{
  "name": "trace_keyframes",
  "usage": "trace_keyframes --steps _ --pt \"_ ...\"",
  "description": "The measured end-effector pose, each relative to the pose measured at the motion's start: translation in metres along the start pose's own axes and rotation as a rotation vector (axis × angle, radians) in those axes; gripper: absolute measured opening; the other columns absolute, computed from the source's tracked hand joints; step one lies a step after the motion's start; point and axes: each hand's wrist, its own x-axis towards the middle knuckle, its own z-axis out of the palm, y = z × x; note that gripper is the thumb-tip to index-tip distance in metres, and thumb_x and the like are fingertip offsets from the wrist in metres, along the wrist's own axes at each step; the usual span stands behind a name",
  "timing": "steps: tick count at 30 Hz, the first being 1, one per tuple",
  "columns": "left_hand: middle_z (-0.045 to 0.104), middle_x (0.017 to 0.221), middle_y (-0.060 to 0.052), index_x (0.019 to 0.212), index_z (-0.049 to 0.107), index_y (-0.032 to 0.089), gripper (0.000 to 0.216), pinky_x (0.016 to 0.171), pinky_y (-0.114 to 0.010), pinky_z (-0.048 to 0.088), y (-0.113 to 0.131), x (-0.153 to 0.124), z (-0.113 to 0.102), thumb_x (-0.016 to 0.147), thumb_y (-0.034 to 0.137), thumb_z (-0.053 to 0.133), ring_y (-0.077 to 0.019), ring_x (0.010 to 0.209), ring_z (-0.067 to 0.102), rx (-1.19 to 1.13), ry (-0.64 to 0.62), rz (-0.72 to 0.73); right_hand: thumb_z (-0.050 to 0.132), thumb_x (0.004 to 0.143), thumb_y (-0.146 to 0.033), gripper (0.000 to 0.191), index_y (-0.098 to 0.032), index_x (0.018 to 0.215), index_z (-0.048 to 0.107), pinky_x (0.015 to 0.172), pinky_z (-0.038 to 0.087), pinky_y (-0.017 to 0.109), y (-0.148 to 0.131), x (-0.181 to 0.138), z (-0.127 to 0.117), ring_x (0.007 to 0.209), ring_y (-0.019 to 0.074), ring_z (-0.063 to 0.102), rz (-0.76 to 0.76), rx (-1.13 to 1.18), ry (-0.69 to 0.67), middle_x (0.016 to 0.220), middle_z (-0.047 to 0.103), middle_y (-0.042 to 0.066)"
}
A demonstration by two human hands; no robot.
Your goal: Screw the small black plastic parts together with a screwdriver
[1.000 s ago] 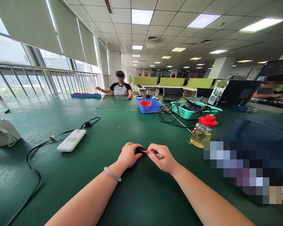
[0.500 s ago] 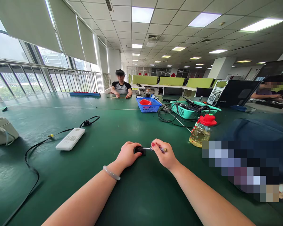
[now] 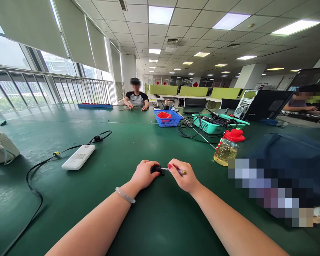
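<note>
On the green table, my left hand is closed around a small black block-like object, holding it down. My fingers cover part of that object, and its kind does not show. My right hand is closed on a screwdriver with a slim metal shaft and a light handle. The shaft points left, and its tip meets the right side of the black object or lies very close to it.
A white power bank and a black cable lie left. Right stand a red-lidded bottle, a teal basket of cables and a blue basket. A dark blue bag lies at right. Across the table sits a person.
My right hand has shifted slightly left, bringing the screwdriver nearer the black object and tilting its handle a little downward. My left hand keeps its hold on the object.
</note>
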Motion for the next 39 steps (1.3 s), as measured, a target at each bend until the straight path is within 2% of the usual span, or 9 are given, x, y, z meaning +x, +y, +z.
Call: trace_keyframes --steps 3,8,12,20,28,39 --pt "0.070 0.109 -0.005 0.110 0.069 0.026 0.030 0.103 -0.038 0.043 0.000 0.000 0.000 0.081 0.029 0.064 -0.0252 0.117 0.054 0.001 0.008 0.002 0.043 0.096 -0.035 0.031 -0.021 0.069 0.050 0.051 0.032 0.023 -0.002 0.000 0.000 0.049 0.0103 0.040 -0.063 -0.075 -0.020 0.055 0.044 -0.004" --pt "0.070 0.112 -0.005 0.113 0.068 0.025 0.035 0.104 -0.038 0.043 -0.002 0.001 0.002 0.078 0.025 0.064 -0.0251 0.118 0.053 -0.002 -0.003 -0.020 0.044 0.093 -0.028 0.035 -0.020 0.060 0.051 0.052 0.028 0.025 -0.011 -0.002 0.007 0.049 0.0105 0.038 -0.292 -0.293 -0.101 0.054 0.047 -0.002" --pt "0.070 0.112 -0.005 0.113 0.069 0.026 0.038 0.105 -0.037 0.042 -0.004 0.002 0.003 0.076 0.022 0.062 -0.0246 0.119 0.053 -0.009 0.006 -0.038 0.051 0.090 -0.029 0.038 -0.019 0.054 0.050 0.049 0.024 0.025 -0.013 -0.005 0.017 0.046 0.0093 0.035 -0.393 -0.390 -0.093 0.050 0.046 -0.003" --pt "0.070 0.112 -0.006 0.114 0.068 0.025 0.037 0.105 -0.037 0.041 -0.003 0.000 0.002 0.078 0.023 0.062 -0.0247 0.119 0.053 -0.011 0.000 -0.025 0.046 0.093 -0.026 0.038 -0.018 0.057 0.053 0.051 0.026 0.024 -0.010 -0.004 0.016 0.047 0.0093 0.039 -0.403 -0.441 -0.075 0.051 0.050 -0.002" --pt "0.069 0.115 -0.006 0.116 0.067 0.025 0.037 0.105 -0.040 0.041 -0.003 0.001 0.003 0.079 0.022 0.063 -0.0258 0.120 0.051 0.028 -0.007 -0.005 0.045 0.094 -0.024 0.038 -0.020 0.057 0.049 0.051 0.025 0.026 -0.011 -0.002 0.012 0.047 0.0105 0.038 -0.392 -0.422 -0.075 0.051 0.047 -0.002" --pt "0.070 0.108 -0.005 0.114 0.067 0.026 0.036 0.100 -0.038 0.044 -0.004 0.001 0.003 0.079 0.025 0.061 -0.0254 0.113 0.054 0.019 -0.006 -0.007 0.046 0.094 -0.023 0.039 -0.020 0.055 0.046 0.051 0.025 0.026 -0.010 -0.003 0.011 0.047 0.0102 0.035 -0.398 -0.419 -0.048 0.051 0.045 -0.002"
